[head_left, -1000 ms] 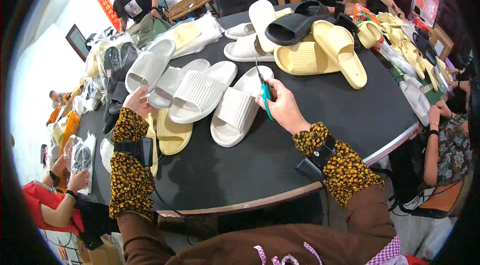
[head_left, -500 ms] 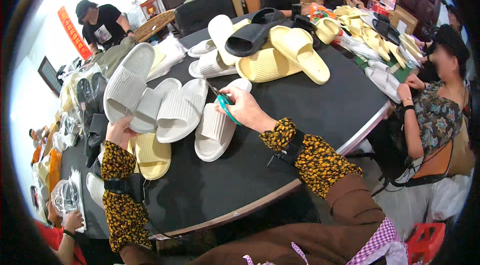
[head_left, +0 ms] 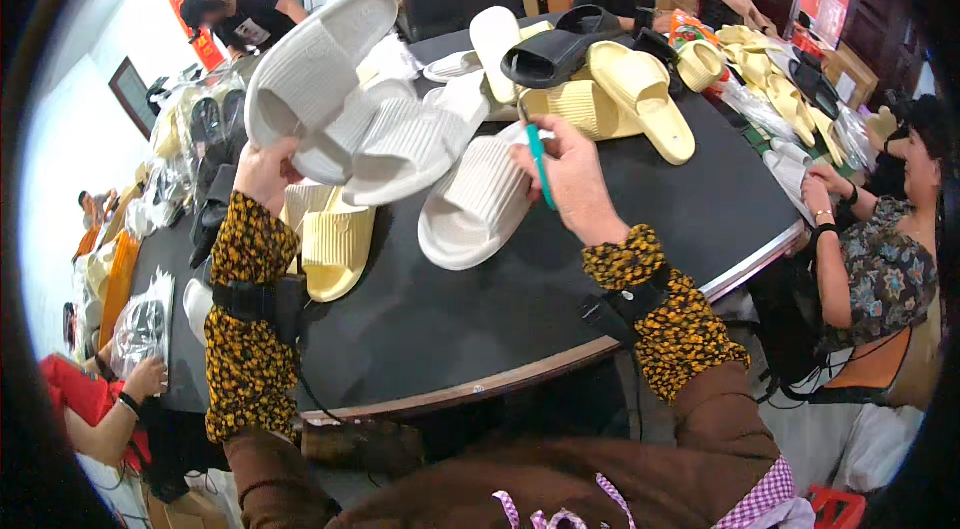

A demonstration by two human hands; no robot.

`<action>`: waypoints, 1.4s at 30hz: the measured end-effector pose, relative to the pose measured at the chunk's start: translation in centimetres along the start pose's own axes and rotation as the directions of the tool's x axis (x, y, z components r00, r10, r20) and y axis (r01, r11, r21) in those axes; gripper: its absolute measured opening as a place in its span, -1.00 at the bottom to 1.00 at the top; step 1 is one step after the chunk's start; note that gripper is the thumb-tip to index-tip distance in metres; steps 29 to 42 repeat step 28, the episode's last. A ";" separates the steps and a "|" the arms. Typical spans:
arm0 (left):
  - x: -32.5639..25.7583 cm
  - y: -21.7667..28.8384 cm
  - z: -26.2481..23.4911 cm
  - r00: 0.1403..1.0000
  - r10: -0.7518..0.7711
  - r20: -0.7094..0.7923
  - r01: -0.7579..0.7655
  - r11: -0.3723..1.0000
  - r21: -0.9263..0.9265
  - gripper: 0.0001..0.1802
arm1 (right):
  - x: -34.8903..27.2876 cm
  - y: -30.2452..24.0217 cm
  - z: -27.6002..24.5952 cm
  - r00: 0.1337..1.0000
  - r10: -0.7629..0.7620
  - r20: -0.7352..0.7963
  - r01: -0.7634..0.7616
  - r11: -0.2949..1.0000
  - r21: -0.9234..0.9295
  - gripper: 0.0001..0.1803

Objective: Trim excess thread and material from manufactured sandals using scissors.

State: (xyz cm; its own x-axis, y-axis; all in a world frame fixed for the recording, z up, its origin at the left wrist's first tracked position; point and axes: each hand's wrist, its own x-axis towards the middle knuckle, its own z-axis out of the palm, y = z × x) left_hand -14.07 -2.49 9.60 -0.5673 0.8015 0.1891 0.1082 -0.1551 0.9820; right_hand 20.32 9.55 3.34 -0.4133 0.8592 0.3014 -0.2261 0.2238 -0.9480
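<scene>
My left hand (head_left: 268, 175) is closed around the edge of a pale grey ribbed slipper (head_left: 300, 79), held up and tilted at the left. Close against it is a second grey slipper (head_left: 405, 147), partly covered; whether it is held too I cannot tell. My right hand (head_left: 578, 184) is closed on scissors (head_left: 541, 169) with teal handles, blades pointing up and away. Just left of those fingers another grey slipper (head_left: 472, 204) leans over the black table; fingertips touch or nearly touch its edge. Below my left hand lies a yellow slipper (head_left: 338, 247).
Yellow slippers (head_left: 645, 99) and black slippers (head_left: 548, 59) are heaped at the table's far middle. Bagged slippers (head_left: 205, 119) crowd the left side. Another person (head_left: 870, 259) sits at the right, handling pale slippers. A black chair (head_left: 465, 4) stands beyond the table (head_left: 650, 229).
The whole view has shifted. My left hand has lifted the grey slipper higher. My right hand has moved right with the scissors, which now show more edge-on.
</scene>
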 end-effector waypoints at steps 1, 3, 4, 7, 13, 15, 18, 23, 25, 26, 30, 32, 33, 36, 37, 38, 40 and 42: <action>-0.2 0.5 0.9 1.000 0.007 -0.016 -0.007 1.000 -0.016 -0.73 | -0.1 -0.9 -0.5 1.000 -0.019 -0.021 0.019 1.000 0.022 -0.56; -0.6 1.2 2.2 1.000 0.016 -0.019 -0.017 0.999 -0.036 -0.72 | -0.3 -2.1 -1.2 0.999 -0.040 -0.032 0.041 0.999 0.033 -0.56; -0.7 1.0 2.6 1.000 0.000 0.022 0.001 0.998 -0.067 -0.70 | -0.4 -2.6 -2.1 0.997 -0.061 -0.051 0.063 0.997 0.042 -0.55; -2.5 1.2 3.6 0.990 -0.029 0.140 0.047 0.991 -0.127 -0.58 | -1.0 -3.5 -2.6 0.983 -0.179 -0.052 0.181 0.983 0.039 -0.61; -7.3 -1.8 10.5 0.965 -0.046 0.257 0.108 0.966 -0.233 -0.53 | -2.9 -6.5 -5.7 0.988 -0.132 -0.083 0.128 0.990 -0.059 -0.57; -7.6 -4.4 12.1 0.955 -0.127 0.268 0.197 0.947 -0.253 -0.57 | -3.4 -6.9 -6.8 0.980 -0.153 -0.124 0.143 0.986 -0.089 -0.59; -9.0 -6.1 16.4 0.926 -0.175 0.334 0.302 0.876 -0.377 -0.62 | -4.5 -8.3 -9.3 0.978 -0.092 -0.189 0.074 0.992 -0.101 -0.60; -11.1 -4.5 20.1 0.939 -0.031 0.342 0.176 0.897 -0.404 -0.67 | -5.4 -9.1 -11.7 0.950 -0.140 -0.278 0.104 0.985 -0.141 -0.58; -11.3 -4.2 21.1 0.928 0.009 0.371 0.160 0.892 -0.424 -0.66 | -5.9 -9.7 -12.3 0.943 -0.143 -0.300 0.117 0.988 -0.105 -0.56; -11.3 -4.1 21.6 0.929 0.009 0.369 0.159 0.893 -0.422 -0.66 | -5.9 -9.7 -12.8 0.944 -0.142 -0.298 0.117 0.988 -0.102 -0.56; -10.8 -3.9 22.6 0.899 -0.005 0.437 0.206 0.886 -0.415 -0.63 | -5.5 -9.2 -14.1 0.931 -0.176 -0.321 0.134 0.980 -0.147 -0.56; -10.8 -3.9 22.6 0.899 -0.005 0.437 0.206 0.886 -0.415 -0.63 | -5.5 -9.2 -14.1 0.931 -0.176 -0.321 0.134 0.980 -0.147 -0.56; -10.8 -3.9 22.6 0.899 -0.005 0.437 0.206 0.886 -0.415 -0.63 | -5.5 -9.2 -14.1 0.931 -0.176 -0.321 0.134 0.980 -0.147 -0.56; -10.8 -3.9 22.6 0.899 -0.005 0.437 0.206 0.886 -0.415 -0.63 | -5.5 -9.2 -14.1 0.931 -0.176 -0.321 0.134 0.980 -0.147 -0.56; -10.8 -3.9 22.6 0.899 -0.005 0.437 0.206 0.886 -0.415 -0.63 | -5.5 -9.2 -14.1 0.931 -0.176 -0.321 0.134 0.980 -0.147 -0.56; -10.8 -3.9 22.6 0.899 -0.005 0.437 0.206 0.886 -0.415 -0.63 | -5.5 -9.2 -14.1 0.931 -0.176 -0.321 0.134 0.980 -0.147 -0.56; -10.8 -3.9 22.6 0.899 -0.005 0.437 0.206 0.886 -0.415 -0.63 | -5.5 -9.2 -14.1 0.931 -0.176 -0.321 0.134 0.980 -0.147 -0.56; -10.8 -3.9 22.6 0.899 -0.005 0.437 0.206 0.886 -0.415 -0.63 | -5.5 -9.2 -14.1 0.931 -0.176 -0.321 0.134 0.980 -0.147 -0.56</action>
